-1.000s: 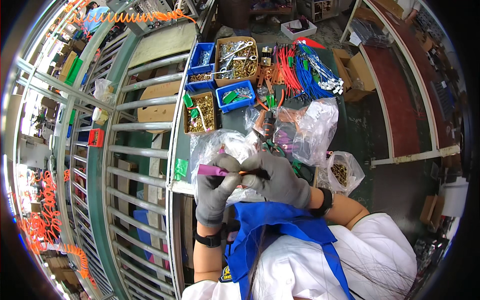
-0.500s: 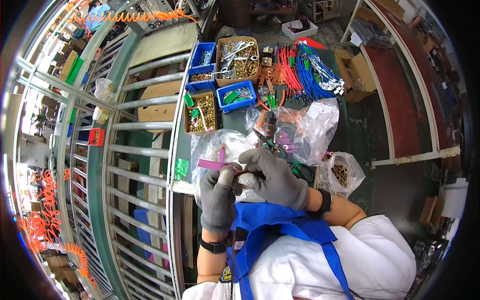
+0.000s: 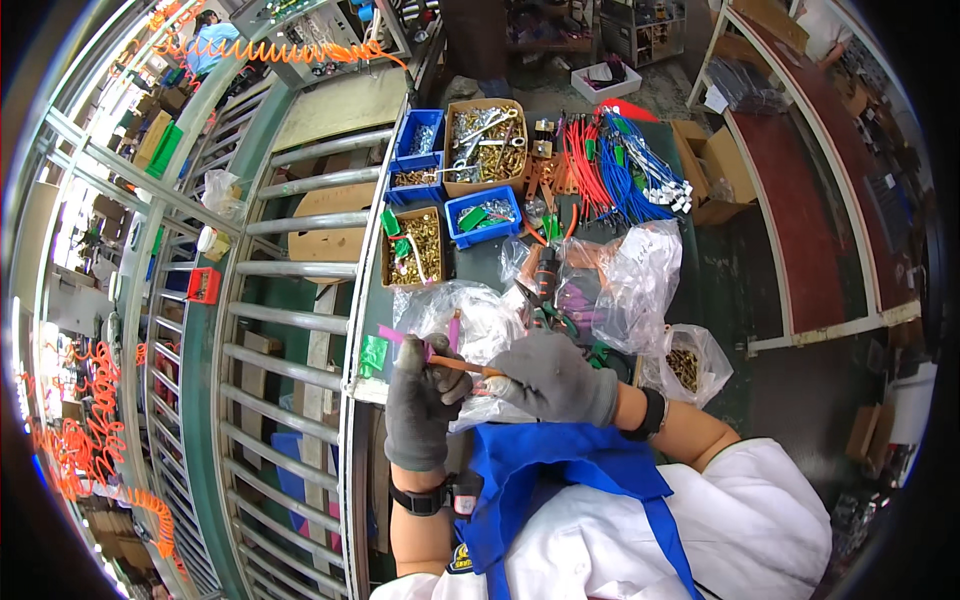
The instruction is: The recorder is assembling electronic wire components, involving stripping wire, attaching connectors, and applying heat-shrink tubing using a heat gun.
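Head view looks straight down on two grey-gloved hands meeting close in front of a blue apron (image 3: pixel 560 480). Left hand (image 3: pixel 420 400) is curled nearly closed around a thin orange wire (image 3: pixel 460 367), with a short pink sleeve piece (image 3: pixel 398 338) sticking up and out past its fingers toward the left. Right hand (image 3: pixel 550 378) is also curled, its fingertips pinching the wire's other end just beside the left thumb, so both hands grip the same wire and touch each other. A second pink sleeve (image 3: pixel 455 328) stands upright just above the left hand, over a crumpled clear plastic bag (image 3: pixel 470 315); whether it rests in the bag or on the wire cannot be told.

As for progress, the pink piece appears only partly seated on the wire, so the fitting looks to be midway; more wires seem to remain. Beyond the hands lie bundles of red and blue wires (image 3: pixel 620 165), further away a cardboard box of metal fittings (image 3: pixel 485 140), blue bins (image 3: pixel 483 215) and a box of brass parts (image 3: pixel 415 245). To the right of the right hand sits a bag of brass pieces (image 3: pixel 685 365). Left of the left hand runs a roller rack (image 3: pixel 290 300).
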The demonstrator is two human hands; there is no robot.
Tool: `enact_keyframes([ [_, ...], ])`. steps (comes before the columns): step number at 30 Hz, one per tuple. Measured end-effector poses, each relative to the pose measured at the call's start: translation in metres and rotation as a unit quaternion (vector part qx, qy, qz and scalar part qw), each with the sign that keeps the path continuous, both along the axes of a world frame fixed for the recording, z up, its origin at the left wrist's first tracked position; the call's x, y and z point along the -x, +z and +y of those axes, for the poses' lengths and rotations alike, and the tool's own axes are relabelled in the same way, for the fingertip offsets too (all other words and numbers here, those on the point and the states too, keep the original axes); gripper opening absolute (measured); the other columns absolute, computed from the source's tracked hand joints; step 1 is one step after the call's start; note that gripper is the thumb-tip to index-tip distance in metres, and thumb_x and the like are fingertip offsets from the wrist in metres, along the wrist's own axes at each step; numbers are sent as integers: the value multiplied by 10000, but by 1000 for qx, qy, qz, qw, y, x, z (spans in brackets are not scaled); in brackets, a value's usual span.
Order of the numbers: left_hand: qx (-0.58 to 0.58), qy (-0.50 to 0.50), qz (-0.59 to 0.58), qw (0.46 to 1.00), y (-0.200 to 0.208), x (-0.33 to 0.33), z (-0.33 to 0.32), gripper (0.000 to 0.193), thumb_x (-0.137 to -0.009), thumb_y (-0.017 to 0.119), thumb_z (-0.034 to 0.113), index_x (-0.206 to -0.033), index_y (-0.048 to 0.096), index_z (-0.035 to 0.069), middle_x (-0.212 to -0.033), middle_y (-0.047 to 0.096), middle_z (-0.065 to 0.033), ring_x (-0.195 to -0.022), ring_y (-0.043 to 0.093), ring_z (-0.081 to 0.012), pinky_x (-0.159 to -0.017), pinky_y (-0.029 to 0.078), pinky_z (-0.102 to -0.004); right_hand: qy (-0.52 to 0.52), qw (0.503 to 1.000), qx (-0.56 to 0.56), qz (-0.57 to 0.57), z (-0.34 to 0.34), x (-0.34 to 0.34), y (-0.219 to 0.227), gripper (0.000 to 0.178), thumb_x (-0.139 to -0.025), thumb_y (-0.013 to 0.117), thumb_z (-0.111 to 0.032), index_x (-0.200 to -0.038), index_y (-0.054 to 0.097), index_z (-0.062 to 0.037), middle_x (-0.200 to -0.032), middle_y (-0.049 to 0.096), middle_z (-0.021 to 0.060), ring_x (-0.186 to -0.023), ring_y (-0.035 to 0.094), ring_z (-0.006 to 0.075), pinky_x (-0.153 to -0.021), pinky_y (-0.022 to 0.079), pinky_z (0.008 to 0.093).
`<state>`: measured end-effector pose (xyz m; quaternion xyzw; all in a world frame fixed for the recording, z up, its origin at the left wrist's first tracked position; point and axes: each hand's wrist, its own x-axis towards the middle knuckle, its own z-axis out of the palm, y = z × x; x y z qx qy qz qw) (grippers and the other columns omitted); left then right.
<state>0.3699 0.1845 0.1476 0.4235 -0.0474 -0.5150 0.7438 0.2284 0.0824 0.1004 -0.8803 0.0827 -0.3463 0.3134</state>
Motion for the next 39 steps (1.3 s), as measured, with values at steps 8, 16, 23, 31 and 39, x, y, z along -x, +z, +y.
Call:
enact_keyframes([
  [8, -35, 55, -209, 976, -12, 23, -2, 280, -973, 496, 309, -831, 529, 70, -603, 371, 50, -494, 291, -43, -453, 236, -219, -43, 996, -46, 68, 19, 2, 13, 138, -817, 619, -202, -831, 577, -71, -533, 524, 118, -495, 558, 312, -462, 409, 439],
  [16, -70, 117, -227, 964, -24, 38, 2, 254, -959, 540, 240, -866, 635, 24, -695, 547, 41, -603, 439, -31, -541, 339, -192, -36, 974, -221, 24, 28, -11, 15, 186, -877, 561, -161, -744, 544, -32, -592, 518, 184, -542, 559, 355, -478, 396, 433],
  [23, -2, 55, -62, 997, -13, 3, 0, 466, -966, 465, 432, -1135, 556, 8, -1071, 600, -125, -988, 574, -228, -961, 432, -377, 2, 981, -193, 23, 30, -7, 13, 168, -866, 567, -137, -746, 555, -21, -597, 519, 189, -552, 559, 355, -487, 392, 432],
  [31, 72, 117, -197, 971, -14, 29, -7, 409, -1012, 363, 384, -1053, 559, 28, -1075, 606, -120, -1005, 577, -231, -960, 432, -394, -28, 979, -200, 19, 34, -9, 11, 173, -894, 573, -157, -781, 617, -34, -602, 533, 142, -524, 528, 301, -492, 381, 384],
  [39, 25, 144, -274, 951, -20, 29, -4, 425, -1013, 333, 404, -928, 494, 20, -1039, 556, -130, -984, 521, -219, -950, 389, -393, -9, 957, -286, 41, 43, -11, 14, 186, -900, 569, -167, -776, 604, -33, -618, 546, 156, -544, 539, 319, -503, 390, 388],
])
